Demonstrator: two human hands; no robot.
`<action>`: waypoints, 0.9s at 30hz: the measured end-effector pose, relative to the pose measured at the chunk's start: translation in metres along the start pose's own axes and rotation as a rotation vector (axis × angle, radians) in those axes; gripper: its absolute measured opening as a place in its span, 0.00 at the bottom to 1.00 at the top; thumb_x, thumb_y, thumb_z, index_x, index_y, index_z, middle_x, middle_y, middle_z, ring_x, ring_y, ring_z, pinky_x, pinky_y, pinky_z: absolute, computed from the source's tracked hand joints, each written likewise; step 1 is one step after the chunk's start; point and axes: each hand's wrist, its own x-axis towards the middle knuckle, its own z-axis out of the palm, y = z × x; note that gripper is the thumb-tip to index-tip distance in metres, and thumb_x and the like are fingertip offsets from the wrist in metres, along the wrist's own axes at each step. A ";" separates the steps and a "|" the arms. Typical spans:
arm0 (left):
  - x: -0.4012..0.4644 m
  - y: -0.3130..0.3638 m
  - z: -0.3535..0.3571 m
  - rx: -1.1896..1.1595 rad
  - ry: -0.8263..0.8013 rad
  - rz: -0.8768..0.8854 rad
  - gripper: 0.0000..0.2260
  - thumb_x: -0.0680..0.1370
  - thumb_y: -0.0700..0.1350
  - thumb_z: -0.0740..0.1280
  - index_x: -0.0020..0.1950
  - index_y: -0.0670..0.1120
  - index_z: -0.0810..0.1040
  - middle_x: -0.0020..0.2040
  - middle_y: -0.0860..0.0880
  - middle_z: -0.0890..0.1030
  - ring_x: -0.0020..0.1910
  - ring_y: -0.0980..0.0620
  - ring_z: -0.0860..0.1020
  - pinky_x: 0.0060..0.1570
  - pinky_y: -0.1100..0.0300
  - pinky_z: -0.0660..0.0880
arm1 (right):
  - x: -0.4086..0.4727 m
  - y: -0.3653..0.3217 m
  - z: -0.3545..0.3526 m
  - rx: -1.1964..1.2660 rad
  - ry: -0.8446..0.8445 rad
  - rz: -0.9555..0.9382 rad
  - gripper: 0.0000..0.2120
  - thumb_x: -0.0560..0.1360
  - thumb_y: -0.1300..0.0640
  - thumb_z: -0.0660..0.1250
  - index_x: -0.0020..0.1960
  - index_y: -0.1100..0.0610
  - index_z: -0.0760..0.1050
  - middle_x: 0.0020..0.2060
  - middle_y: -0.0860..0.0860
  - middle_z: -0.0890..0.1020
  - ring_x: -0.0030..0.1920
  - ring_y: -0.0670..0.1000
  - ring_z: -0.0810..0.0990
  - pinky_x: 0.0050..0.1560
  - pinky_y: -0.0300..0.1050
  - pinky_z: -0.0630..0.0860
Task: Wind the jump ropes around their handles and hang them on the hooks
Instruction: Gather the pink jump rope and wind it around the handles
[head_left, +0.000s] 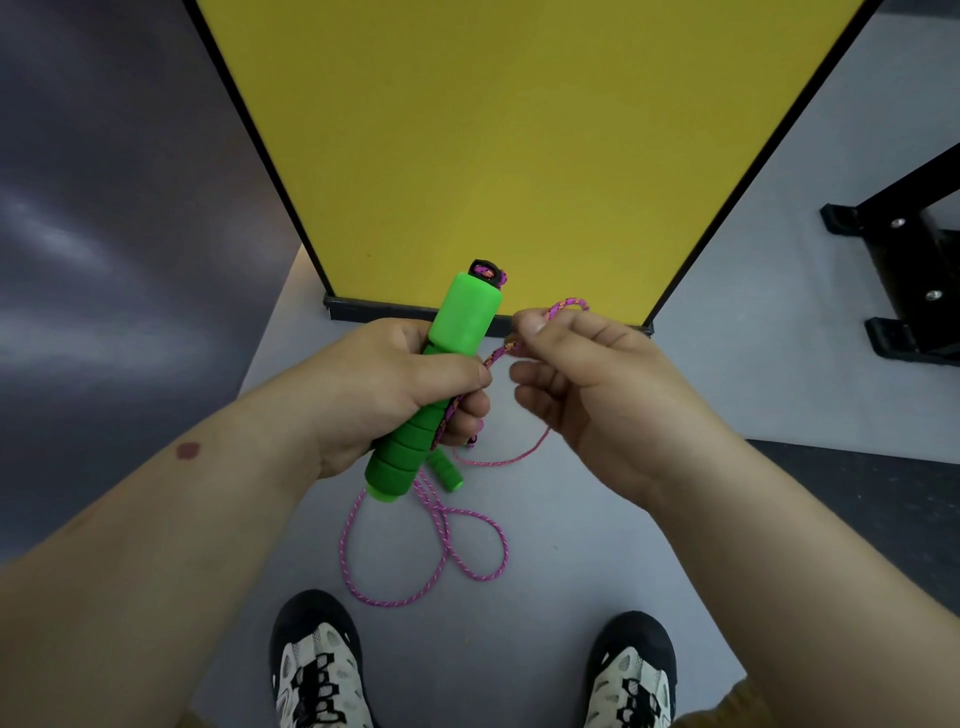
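Hands work a jump rope above a pale grey floor (291, 519), seen from the head camera looking steeply down. The left hand (384, 384) is wrapped tight around a bright green handle (441, 374), which tilts up and away with its black cap toward a tall yellow panel (519, 130); a strand of the pink braided rope (467, 545) is pressed under the thumb against the handle's ribbed foam grip. The right hand (582, 374) pinches a small loop of the same rope between thumb and forefinger just beside the handle's smooth upper end, while its other fingers curl loosely without touching anything.

From both hands the rope drops and trails in slack loops over the floor. A second green handle (445, 470) shows partly below the left hand, just behind the first; whether it lies on the floor or hangs cannot be told.

The yellow panel, framed in black, stands upright on a dark base at the floor's far side. A dark wall lies to the left, and a black metal frame (898, 260) with bolted feet sits at the right edge. A darker mat (857, 483) borders the floor on the right. Two black-and-cream shoes (317, 665) point forward at the bottom.
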 end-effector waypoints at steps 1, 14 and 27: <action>0.000 0.000 0.001 0.000 0.000 0.001 0.04 0.79 0.38 0.68 0.45 0.40 0.78 0.36 0.44 0.81 0.32 0.49 0.79 0.32 0.60 0.77 | -0.001 0.002 0.002 -0.023 -0.040 0.016 0.05 0.78 0.58 0.69 0.51 0.59 0.80 0.43 0.53 0.81 0.36 0.47 0.78 0.41 0.40 0.77; -0.001 0.001 0.000 0.016 -0.012 -0.005 0.04 0.79 0.38 0.68 0.45 0.40 0.78 0.37 0.43 0.81 0.33 0.49 0.79 0.32 0.61 0.76 | 0.005 -0.006 -0.008 -0.004 0.223 -0.119 0.06 0.78 0.56 0.71 0.45 0.59 0.80 0.35 0.54 0.81 0.36 0.49 0.77 0.45 0.43 0.78; -0.003 0.002 0.001 0.016 -0.027 0.024 0.04 0.80 0.38 0.68 0.46 0.42 0.80 0.35 0.46 0.81 0.32 0.50 0.79 0.32 0.61 0.76 | -0.005 0.007 0.005 -0.170 -0.046 0.013 0.04 0.76 0.59 0.71 0.43 0.55 0.84 0.35 0.50 0.82 0.35 0.46 0.75 0.39 0.41 0.72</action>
